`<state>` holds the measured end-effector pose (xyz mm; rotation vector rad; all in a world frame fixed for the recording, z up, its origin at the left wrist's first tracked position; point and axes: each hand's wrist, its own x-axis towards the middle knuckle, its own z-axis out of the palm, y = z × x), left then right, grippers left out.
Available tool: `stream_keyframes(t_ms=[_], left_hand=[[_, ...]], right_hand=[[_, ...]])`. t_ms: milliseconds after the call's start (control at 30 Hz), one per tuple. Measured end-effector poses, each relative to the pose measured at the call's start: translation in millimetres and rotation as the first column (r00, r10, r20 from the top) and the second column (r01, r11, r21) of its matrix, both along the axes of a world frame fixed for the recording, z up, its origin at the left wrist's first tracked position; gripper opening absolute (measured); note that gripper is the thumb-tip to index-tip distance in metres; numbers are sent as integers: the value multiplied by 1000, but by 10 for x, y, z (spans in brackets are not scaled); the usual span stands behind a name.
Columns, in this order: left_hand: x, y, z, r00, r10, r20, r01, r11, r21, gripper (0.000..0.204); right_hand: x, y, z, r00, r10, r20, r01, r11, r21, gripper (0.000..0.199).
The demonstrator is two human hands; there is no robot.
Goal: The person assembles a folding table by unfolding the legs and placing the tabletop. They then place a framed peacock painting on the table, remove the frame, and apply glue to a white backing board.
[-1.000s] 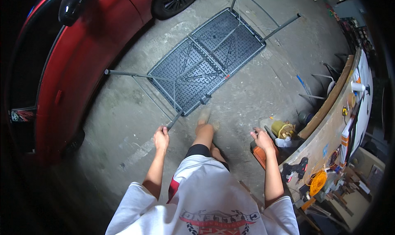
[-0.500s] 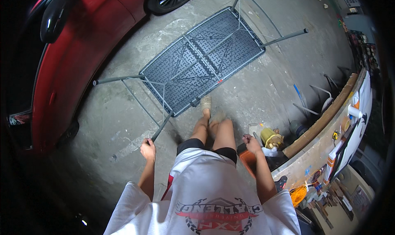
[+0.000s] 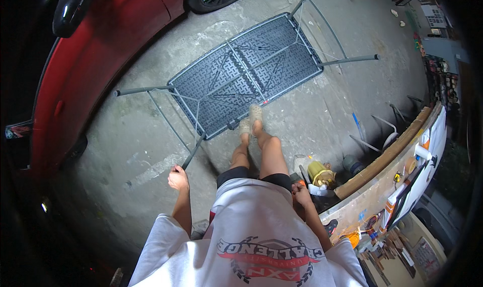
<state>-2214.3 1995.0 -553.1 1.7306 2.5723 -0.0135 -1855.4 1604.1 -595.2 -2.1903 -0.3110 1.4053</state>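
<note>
A folding table [image 3: 246, 76] lies upside down on the concrete floor, its dark textured underside up and its grey tube legs sticking up at both ends. At the near left corner, my left hand [image 3: 178, 178] is closed around the end of a table leg [image 3: 193, 152]. My right hand [image 3: 300, 194] hangs by my right hip with its fingers curled, and I see nothing in it. It is nearest to a gold-coloured container [image 3: 320, 173] beside the workbench. My feet, in beige clogs [image 3: 255, 113], are close to the table's near edge.
A red car [image 3: 105, 51] stands along the left. To the right runs a cluttered workbench [image 3: 370, 189] with tape, an orange cord [image 3: 352, 238] and tools. A white-legged frame [image 3: 386, 136] and a blue strip [image 3: 356, 125] are on the floor beside it.
My feet have stepped, one coming forward to the table's edge. My right hand has drawn in and back towards my hip. The left hand stays at the leg's end.
</note>
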Motion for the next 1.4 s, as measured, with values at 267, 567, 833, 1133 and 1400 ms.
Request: stream_keyframes(t_ms=[267, 567, 833, 1133, 1400], left_hand=[[-11, 7, -93, 998, 0, 65, -2, 999, 43, 37], [-162, 2, -126, 1000, -10, 28, 9, 1000, 23, 35], [-85, 223, 114, 996, -67, 53, 79, 964, -255, 39], [387, 2842, 730, 634, -509, -583, 621, 784, -9, 59], [867, 3883, 362, 537, -504, -676, 275, 863, -425, 67]], right_hand=[[48, -132, -163, 987, 156, 33, -154, 986, -60, 30], [718, 385, 505, 957, 196, 215, -153, 968, -201, 35], [3444, 1560, 1427, 254, 470, 845, -454, 830, -325, 42], [5978, 3349, 791, -320, 856, 405, -143, 379, -914, 51], [6935, 3018, -162, -209, 936, 282, -222, 235, -946, 34]])
